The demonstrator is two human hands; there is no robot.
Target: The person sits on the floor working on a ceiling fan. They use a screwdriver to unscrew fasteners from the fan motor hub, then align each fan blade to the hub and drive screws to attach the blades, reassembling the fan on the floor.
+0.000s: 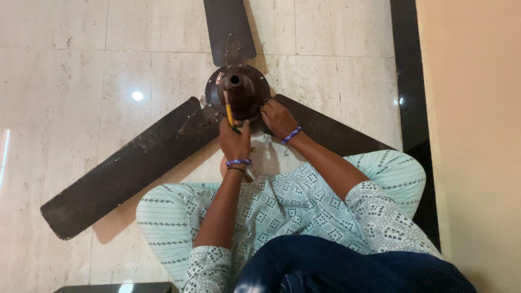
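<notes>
A dark ceiling fan (163, 157) lies on the marble floor (81, 70), centre frame. The left hand (234, 140) is closed around a yellow screwdriver (229, 111); the right hand (278, 118) curls against the motor hub (239, 89). It looks heavy and rigid; best gripped at the hub.

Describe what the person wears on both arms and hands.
Both hands, left hand and right hand, are bare. Each wrist carries a blue-and-white beaded bracelet; the left also has a thin dark band. Pale green patterned sleeves are pushed up past the forearms.
</notes>
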